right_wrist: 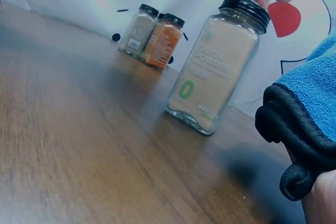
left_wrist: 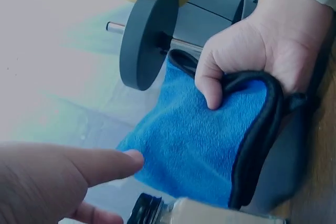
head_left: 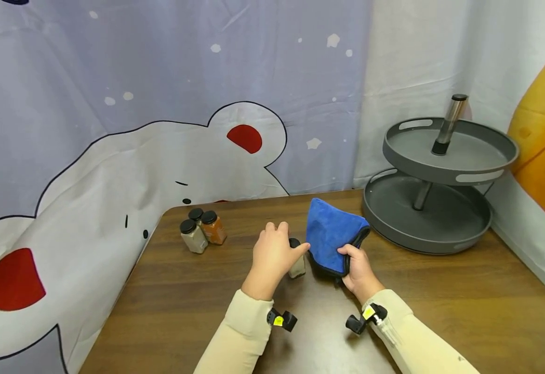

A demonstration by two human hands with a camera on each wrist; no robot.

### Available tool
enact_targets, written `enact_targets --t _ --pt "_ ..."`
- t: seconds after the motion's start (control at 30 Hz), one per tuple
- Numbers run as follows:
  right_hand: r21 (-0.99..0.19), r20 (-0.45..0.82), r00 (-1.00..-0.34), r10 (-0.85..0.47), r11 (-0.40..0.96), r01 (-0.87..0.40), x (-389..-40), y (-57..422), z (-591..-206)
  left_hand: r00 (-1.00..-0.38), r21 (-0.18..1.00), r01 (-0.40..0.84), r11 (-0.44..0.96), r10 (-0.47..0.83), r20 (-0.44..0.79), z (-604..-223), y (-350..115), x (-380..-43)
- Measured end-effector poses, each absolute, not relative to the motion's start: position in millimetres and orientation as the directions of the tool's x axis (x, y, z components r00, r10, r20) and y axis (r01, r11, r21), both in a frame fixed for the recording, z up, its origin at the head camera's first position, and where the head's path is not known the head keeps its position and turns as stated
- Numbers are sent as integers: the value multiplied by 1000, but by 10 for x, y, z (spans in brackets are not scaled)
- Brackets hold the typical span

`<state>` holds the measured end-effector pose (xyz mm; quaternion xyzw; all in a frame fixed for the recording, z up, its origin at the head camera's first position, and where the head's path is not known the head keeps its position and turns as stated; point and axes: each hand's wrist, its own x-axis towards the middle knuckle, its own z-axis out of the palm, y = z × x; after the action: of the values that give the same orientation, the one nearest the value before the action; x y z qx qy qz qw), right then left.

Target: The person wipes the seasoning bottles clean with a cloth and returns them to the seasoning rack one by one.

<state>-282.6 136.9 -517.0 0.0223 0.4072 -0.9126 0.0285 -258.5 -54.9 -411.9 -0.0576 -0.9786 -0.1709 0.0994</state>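
A glass jar [right_wrist: 215, 69] of onion powder with a black lid stands upright on the table; the head view shows only part of this jar [head_left: 297, 268] behind my left hand. Thumb and fingers spread, my left hand [head_left: 272, 255] hovers at its lid. Whether the fingertips touch the lid, I cannot tell. My right hand [head_left: 357, 270] grips a blue cloth [head_left: 330, 234] with black edging, its thumb lying over the fabric. In the left wrist view the folded cloth [left_wrist: 184, 135] hangs close to the jar's lid.
Several things stand around: a cluster of three black-lidded spice jars [head_left: 215, 228] at the table's back left, one orange, and a grey two-tier round tray [head_left: 428, 246] at the back right. A printed curtain [head_left: 160, 171] hangs behind the wooden table [head_left: 169, 306].
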Motion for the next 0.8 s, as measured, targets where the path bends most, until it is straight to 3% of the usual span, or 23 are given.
enact_targets --t 0.2,0.4,0.8 --pt "-743 -79 -997 -16 -666 69 -2839 1365 -5193 -990 338 92 937 49 135 -4118 -494 -2600" --pt "-733 -77 -997 -21 -676 71 -2841 1370 -5202 -988 386 102 917 47 149 -4153 -480 -2618" --pt "-747 -93 -995 -34 -659 93 -2830 1376 -5166 -953 381 301 874 270 134 -4076 -586 -2685"
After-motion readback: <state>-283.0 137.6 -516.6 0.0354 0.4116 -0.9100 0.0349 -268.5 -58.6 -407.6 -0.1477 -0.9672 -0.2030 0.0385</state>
